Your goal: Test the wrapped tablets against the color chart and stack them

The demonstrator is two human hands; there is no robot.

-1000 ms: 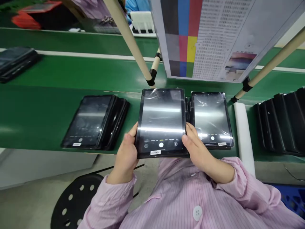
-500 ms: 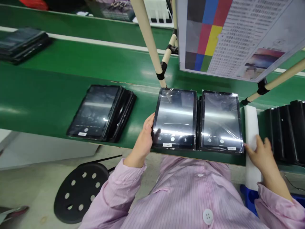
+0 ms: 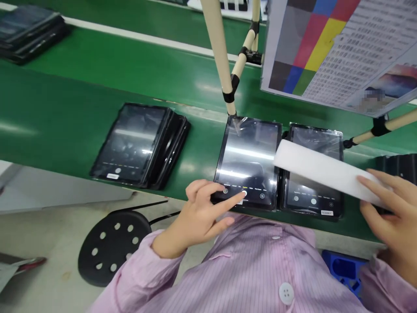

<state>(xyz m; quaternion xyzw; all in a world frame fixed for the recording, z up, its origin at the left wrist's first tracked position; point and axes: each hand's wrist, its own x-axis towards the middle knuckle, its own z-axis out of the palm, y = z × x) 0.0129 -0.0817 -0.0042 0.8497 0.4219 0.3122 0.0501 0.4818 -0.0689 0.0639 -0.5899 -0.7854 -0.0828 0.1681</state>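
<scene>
Two tablets lie side by side on the green bench in front of me, camera controls lit along their lower edges. On the left tablet (image 3: 250,152), the index finger of my left hand (image 3: 205,213) is at the white shutter button; its fingers are apart and hold nothing. My right hand (image 3: 391,208) grips one end of a long white foam strip (image 3: 322,167). The strip's far end hangs over the right tablet (image 3: 312,189), covering its middle, and reaches the left tablet's right edge. Whether the strip touches either screen I cannot tell.
A stack of tablets (image 3: 130,145) sits to the left, another stack (image 3: 29,30) at the far left. Dark upright devices (image 3: 397,167) stand at the right. Beige pipes (image 3: 220,48) support a colour-patch chart (image 3: 312,48). Below are a black stool (image 3: 114,234) and a blue bin (image 3: 342,265).
My right hand has lifted the foam strip and swung it leftward over the right tablet. My left hand moved from the left tablet's side to its shutter button. The view has shifted slightly.
</scene>
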